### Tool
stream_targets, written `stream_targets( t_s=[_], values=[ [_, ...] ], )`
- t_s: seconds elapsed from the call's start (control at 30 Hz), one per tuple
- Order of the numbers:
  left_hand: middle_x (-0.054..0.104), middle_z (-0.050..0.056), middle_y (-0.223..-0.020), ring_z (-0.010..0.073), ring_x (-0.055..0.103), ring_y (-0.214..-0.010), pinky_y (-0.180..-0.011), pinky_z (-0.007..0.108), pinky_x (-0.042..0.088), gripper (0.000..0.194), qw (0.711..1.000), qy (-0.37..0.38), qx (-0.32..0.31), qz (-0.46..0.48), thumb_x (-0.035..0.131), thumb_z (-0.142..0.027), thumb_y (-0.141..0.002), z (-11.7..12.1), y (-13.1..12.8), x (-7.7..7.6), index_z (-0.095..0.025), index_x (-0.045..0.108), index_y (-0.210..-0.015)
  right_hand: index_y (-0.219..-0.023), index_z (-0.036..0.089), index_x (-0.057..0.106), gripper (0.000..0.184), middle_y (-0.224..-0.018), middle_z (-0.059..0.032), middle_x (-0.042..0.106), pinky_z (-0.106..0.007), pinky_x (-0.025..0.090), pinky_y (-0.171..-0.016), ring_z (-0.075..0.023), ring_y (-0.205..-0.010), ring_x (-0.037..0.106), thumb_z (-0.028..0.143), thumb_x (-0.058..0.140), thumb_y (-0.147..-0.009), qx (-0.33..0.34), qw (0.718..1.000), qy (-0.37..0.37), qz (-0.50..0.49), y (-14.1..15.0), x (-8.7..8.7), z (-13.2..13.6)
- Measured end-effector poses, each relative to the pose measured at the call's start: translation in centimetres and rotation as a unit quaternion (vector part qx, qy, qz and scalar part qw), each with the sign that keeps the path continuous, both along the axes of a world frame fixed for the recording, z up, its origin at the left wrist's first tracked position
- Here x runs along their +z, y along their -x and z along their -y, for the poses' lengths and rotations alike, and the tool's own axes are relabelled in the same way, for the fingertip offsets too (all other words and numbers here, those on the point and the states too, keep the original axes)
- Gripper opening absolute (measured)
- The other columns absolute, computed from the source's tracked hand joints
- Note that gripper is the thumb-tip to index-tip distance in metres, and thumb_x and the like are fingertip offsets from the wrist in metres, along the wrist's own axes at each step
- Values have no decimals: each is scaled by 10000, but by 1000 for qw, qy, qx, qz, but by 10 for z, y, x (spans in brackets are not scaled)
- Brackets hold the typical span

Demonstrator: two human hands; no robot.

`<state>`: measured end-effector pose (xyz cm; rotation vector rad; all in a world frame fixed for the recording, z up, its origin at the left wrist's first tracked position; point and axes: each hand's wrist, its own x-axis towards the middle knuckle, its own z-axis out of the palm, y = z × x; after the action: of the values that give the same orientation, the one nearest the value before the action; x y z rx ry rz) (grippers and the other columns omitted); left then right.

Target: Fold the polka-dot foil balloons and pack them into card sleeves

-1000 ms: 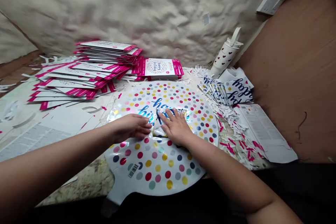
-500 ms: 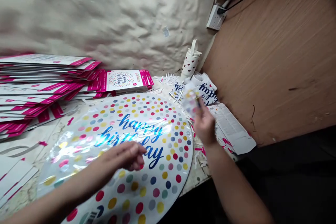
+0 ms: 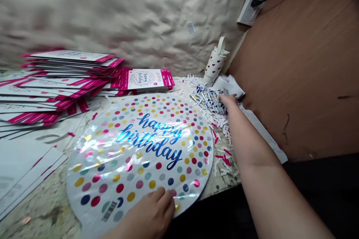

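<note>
Centrally, balloon: the balloon lies flat on the counter, "happy birthday" upward, its near rim reaching past the counter's front edge, probably because it is wider than the space left for it.
Left hand: the left hand rests at the balloon's near rim, fingers bent and close together, perhaps to steady the slick film; whether they pinch it or only press, I cannot tell.
Right hand: the right hand is stretched out past the balloon's far right rim, its fingers at the end of the bundle; they are mostly hidden, so I cannot tell whether they are closed on it.
Bundle: the bundle of folded, printed film sits just beyond the balloon's right rim, its folds lined up in a row, likely so that they stay compact and within reach.
Shreds: white and pink shreds lie loose along the balloon's right side, apparently left unsorted.
Packs: pink-edged packs are piled to the left of and beyond the balloon, overlapping, presumably to save room.
Sheets: white sheets lie left of the balloon, well apart from both hands.
Bottle: a heart-patterned bottle stands beyond the balloon's far right rim, seemingly kept out of the way.
</note>
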<state>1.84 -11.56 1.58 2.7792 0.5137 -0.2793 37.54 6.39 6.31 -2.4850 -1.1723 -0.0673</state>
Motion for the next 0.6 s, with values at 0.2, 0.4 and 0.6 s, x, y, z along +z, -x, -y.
stream_targets(
  t_s=[0.2,0.4,0.6],
  values=[
    [645,24,-760,158,583,-689,-630,229,436,146,948,245,204,12,518,-184,-735,-28,10,31,-195,663,-746,-1177,156,569,389,-1174,-119,579,-374,460,-869,-232,-1035,557,301,499,-824,342,909,-22,-239,76,-1,87],
    [491,-53,-491,96,415,-430,-420,201,290,304,794,517,319,4,686,-452,-594,-67,24,22,-171,621,-688,-994,179,687,277,-956,-57,681,-280,477,-813,-174,-879,625,320,606,-769,592,674,190,-399,151,-31,165],
    [439,-77,-484,79,405,-469,-450,188,288,412,791,481,368,88,779,-409,-451,-64,24,15,-163,467,-558,-1020,184,672,339,-939,-42,683,-241,482,-722,-166,-835,622,412,575,-788,564,674,219,-425,162,-25,163]
  ],
)
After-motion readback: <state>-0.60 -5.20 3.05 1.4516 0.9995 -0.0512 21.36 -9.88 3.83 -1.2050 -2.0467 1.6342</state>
